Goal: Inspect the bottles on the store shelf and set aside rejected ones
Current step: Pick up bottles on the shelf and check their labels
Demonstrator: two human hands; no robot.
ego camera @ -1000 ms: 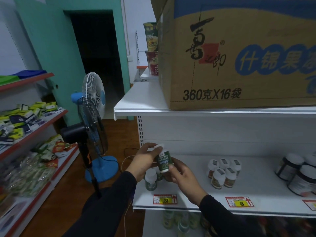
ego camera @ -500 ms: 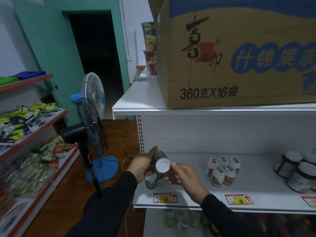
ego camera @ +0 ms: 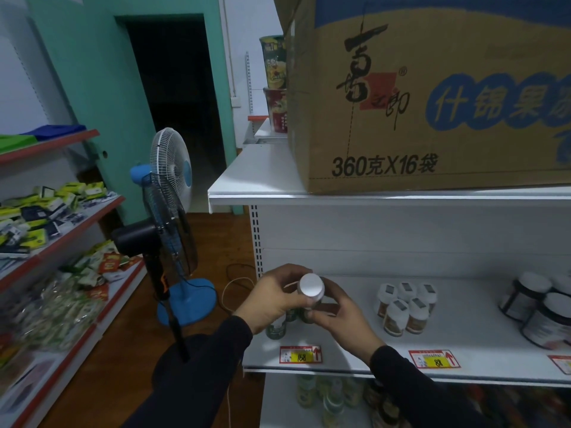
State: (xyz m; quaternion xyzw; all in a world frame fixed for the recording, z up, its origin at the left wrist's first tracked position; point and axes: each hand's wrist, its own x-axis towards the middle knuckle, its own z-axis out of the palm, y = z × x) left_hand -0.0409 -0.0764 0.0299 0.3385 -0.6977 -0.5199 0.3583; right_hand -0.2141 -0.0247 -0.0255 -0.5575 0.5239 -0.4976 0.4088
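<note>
A small green bottle with a white cap (ego camera: 310, 286) is tipped so its cap faces me, held in front of the white shelf (ego camera: 482, 350) at its left end. My left hand (ego camera: 275, 296) grips it from the left, and my right hand (ego camera: 336, 313) holds it from below and the right. Behind my hands stand more green bottles (ego camera: 276, 327) on the shelf. A cluster of several white-capped brown bottles (ego camera: 404, 305) stands to the right. Dark jars with white lids (ego camera: 543, 310) sit at the far right.
A large cardboard box (ego camera: 432, 94) fills the upper shelf. Yellow price tags (ego camera: 301, 355) hang on the shelf edge, with more bottles (ego camera: 327, 396) on the shelf below. A standing fan (ego camera: 168, 217) is on the wooden floor to the left, beside red-edged shelves of packets (ego camera: 46, 208).
The bottle was upright with its label toward me; my hands have tipped it over so the white cap points at me. Both hands stayed near the shelf's left end.
</note>
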